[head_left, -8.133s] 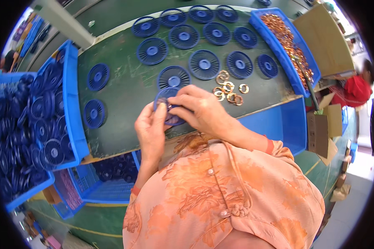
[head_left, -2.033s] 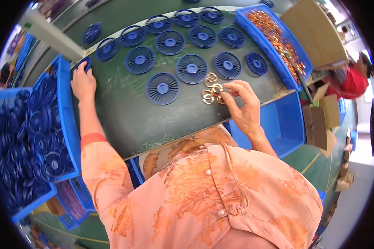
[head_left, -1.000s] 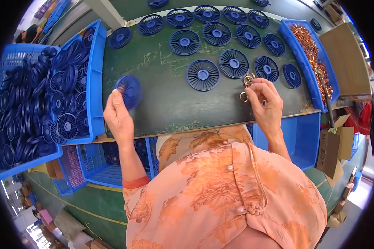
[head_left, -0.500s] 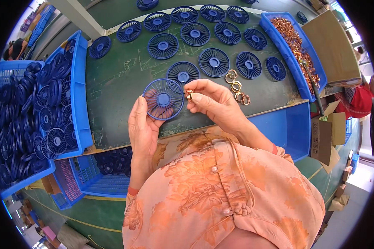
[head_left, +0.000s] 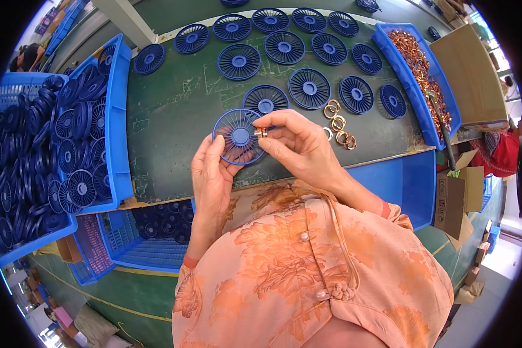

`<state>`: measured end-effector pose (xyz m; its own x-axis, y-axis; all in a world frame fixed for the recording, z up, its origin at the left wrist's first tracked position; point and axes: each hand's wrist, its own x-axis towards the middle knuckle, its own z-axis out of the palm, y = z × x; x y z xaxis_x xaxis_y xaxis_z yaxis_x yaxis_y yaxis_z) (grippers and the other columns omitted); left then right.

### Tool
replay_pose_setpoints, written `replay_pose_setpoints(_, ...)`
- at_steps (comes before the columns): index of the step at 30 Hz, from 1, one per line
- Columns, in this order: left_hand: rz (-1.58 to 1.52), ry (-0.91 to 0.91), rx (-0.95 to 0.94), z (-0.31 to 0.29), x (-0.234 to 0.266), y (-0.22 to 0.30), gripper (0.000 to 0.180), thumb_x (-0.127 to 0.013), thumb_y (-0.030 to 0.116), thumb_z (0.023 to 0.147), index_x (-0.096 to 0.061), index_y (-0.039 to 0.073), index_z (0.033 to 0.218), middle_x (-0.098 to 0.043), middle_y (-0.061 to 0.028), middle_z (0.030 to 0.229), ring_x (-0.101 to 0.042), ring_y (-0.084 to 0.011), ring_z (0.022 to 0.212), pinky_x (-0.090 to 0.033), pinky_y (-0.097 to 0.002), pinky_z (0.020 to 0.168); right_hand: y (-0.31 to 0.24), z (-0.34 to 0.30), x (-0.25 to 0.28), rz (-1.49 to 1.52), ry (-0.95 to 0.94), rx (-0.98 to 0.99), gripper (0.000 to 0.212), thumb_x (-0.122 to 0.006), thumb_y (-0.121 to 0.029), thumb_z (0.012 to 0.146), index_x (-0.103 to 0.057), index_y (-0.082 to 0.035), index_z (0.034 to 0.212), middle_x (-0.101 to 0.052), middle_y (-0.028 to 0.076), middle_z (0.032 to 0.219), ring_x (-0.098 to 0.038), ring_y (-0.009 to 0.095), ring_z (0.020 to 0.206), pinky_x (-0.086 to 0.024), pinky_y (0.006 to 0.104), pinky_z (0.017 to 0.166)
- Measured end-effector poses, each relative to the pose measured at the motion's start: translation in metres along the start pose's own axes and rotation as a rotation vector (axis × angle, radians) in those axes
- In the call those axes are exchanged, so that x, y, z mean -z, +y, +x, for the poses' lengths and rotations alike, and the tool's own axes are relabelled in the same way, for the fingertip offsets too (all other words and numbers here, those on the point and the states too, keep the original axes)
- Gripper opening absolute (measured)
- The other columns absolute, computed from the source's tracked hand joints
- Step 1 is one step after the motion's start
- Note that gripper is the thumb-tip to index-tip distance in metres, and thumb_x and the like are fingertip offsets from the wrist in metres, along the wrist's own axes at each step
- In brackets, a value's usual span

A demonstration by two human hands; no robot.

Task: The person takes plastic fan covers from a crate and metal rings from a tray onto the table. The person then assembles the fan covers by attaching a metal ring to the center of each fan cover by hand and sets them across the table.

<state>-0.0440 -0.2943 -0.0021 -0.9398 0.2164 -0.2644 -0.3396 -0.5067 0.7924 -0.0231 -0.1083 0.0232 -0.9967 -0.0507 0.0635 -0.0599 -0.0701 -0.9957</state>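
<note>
My left hand (head_left: pixel 211 177) is closed on the rim of a dark blue round spoked grille (head_left: pixel 240 137), tilted up above the table's front part. Pinched between the thumb and fingers of my right hand (head_left: pixel 307 148) is a shiny copper ring (head_left: pixel 263 133), perhaps more than one. The ring is over the right half of the grille, close to its solid hub; whether they touch I cannot tell. Just beyond my right hand, several loose copper rings (head_left: pixel 338 123) lie in a small cluster on the green table (head_left: pixel 174 127). Another grille (head_left: pixel 265 105) lies flat right behind the held one.
More blue grilles (head_left: pixel 285 47) lie in rows across the table's far half. At the left stand blue crates (head_left: pixel 119 116) heaped with grilles. A blue bin (head_left: pixel 383 43) of copper rings, with a dark-handled tool (head_left: pixel 441 124), is at the right beside a cardboard box (head_left: pixel 464 75).
My right hand has brought the copper ring left, from beside the grille's rim to near its hub. My left hand still holds the grille. The whole view has shifted slightly.
</note>
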Motion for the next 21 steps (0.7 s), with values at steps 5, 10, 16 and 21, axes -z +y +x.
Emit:
replay_pose_setpoints(5, -0.014, -0.01, 0.002, -0.001, 0.001, -0.005, 0.029, -0.048, 0.021, 0.107, -0.06, -0.001, 0.12, -0.07, -0.013, 0.111, -0.072, -0.0193, 0.098, -0.062, -0.035, 0.086, 0.0, 0.008, -0.008, -0.382, -0.025, 0.286, 0.027, -0.07, 0.002, 0.089, -0.068, -0.002, 0.116, -0.067, 0.008, 0.104, -0.067, 0.013, 0.089, -0.058, 0.0265, 0.078)
replay_pose_setpoints(10, 0.094, 0.018, -0.027, -0.002, -0.001, -0.008, 0.03, -0.049, 0.023, 0.107, -0.061, -0.002, 0.12, -0.07, -0.0102, 0.108, -0.071, -0.0148, 0.093, -0.062, -0.0307, 0.08, 0.01, 0.014, -0.006, -0.741, -0.043, 0.504, 0.03, -0.076, -0.004, 0.082, -0.069, -0.004, 0.111, -0.067, 0.012, 0.104, -0.068, 0.026, 0.09, -0.057, 0.0334, 0.076)
replay_pose_setpoints(16, 0.185, 0.033, -0.049, -0.004, -0.003, -0.009, 0.032, -0.051, 0.025, 0.107, -0.064, -0.002, 0.119, -0.07, -0.0078, 0.103, -0.07, -0.0114, 0.088, -0.061, -0.0264, 0.074, 0.004, 0.017, -0.002, -0.672, -0.123, 0.423, 0.028, -0.077, -0.007, 0.082, -0.07, -0.004, 0.108, -0.067, 0.012, 0.101, -0.068, 0.029, 0.091, -0.057, 0.0367, 0.076)
replay_pose_setpoints(21, 0.256, 0.02, -0.055, 0.0, -0.007, -0.001, 0.032, -0.053, 0.025, 0.106, -0.065, -0.003, 0.117, -0.07, -0.0064, 0.099, -0.069, -0.0094, 0.083, -0.06, -0.0248, 0.071, 0.003, 0.017, -0.001, -0.708, -0.096, 0.459, 0.027, -0.077, -0.007, 0.082, -0.071, -0.003, 0.108, -0.067, 0.012, 0.1, -0.069, 0.03, 0.09, -0.057, 0.0366, 0.076)
